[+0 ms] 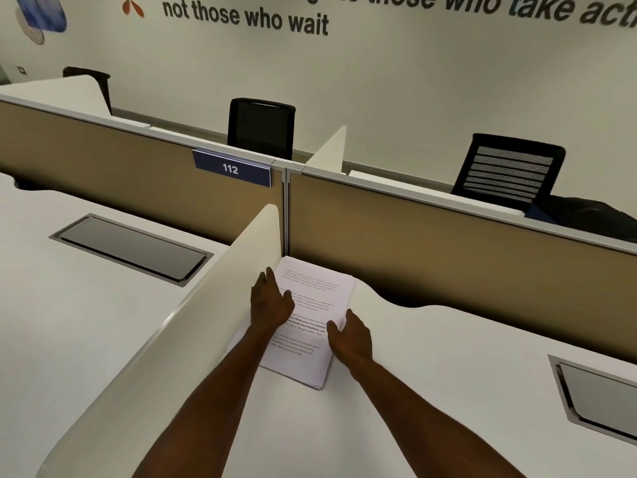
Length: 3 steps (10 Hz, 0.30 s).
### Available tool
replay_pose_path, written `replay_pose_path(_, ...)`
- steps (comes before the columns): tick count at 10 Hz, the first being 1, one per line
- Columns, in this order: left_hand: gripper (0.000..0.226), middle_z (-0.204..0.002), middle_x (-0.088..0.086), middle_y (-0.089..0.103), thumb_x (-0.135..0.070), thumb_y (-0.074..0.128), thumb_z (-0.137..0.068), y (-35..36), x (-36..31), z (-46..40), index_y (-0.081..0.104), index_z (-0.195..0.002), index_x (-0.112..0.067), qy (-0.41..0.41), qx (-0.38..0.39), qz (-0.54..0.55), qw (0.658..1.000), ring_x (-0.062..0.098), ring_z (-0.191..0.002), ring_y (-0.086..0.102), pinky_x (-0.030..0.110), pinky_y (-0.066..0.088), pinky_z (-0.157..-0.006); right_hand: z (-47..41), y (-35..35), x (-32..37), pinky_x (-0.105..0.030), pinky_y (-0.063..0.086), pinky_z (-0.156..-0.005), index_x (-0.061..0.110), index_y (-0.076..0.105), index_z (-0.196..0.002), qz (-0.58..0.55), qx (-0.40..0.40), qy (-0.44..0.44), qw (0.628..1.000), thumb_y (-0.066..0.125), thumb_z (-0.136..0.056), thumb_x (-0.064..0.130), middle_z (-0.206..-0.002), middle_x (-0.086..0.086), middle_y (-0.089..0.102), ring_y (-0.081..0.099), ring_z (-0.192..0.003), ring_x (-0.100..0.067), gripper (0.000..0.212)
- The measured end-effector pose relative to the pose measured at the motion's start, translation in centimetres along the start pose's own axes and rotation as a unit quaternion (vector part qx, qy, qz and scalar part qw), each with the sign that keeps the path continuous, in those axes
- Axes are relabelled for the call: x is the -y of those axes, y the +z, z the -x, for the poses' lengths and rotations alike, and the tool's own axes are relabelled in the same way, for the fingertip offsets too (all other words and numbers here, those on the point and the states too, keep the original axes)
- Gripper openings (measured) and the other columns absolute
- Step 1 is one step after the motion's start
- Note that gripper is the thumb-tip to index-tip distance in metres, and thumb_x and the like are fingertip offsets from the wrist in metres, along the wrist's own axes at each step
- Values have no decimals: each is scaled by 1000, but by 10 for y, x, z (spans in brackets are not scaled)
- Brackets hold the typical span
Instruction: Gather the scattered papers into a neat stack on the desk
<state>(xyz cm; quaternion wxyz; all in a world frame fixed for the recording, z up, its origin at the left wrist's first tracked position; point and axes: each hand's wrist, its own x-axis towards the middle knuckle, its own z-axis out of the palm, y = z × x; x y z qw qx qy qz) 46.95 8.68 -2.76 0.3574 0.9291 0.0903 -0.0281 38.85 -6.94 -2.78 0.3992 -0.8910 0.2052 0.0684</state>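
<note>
Stack of white printed paper sheets (312, 315) lies at the white surface (431, 391) far left corner. Left hand (270, 301) and right hand (351, 339) rest flat against its sides, each grip wide, holding nothing.

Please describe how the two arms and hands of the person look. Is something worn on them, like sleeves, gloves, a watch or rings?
Both forearms are bare as far as the picture shows: no sleeves reach into view. The left hand and the right hand wear no gloves. No watch or bracelet shows on either wrist, and no rings are visible on the fingers that show.
</note>
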Motion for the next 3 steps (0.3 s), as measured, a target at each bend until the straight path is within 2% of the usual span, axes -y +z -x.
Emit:
replay_pose_path(2,77,-162,20,23,-30,59,-94,-11,-22,20,19,-155,-4,34,3,-46,998,35,-151,19,43,20,-124,6,-50,-14,-38,28,-119,8,27,-154,85,-47,-31,995,49,-99,38,-159,-11,33,30,-147,-28,66)
replay_pose_path(3,75,-157,21,30,-26,62,-92,-16,-39,37,25,-154,-4,100,-7,-50,994,35,-148,25,43,27,-121,15,-80,-19,-40,31,-116,7,27,-153,130,-96,-70,984,49,-98,39,-159,-12,32,30,-145,-30,67)
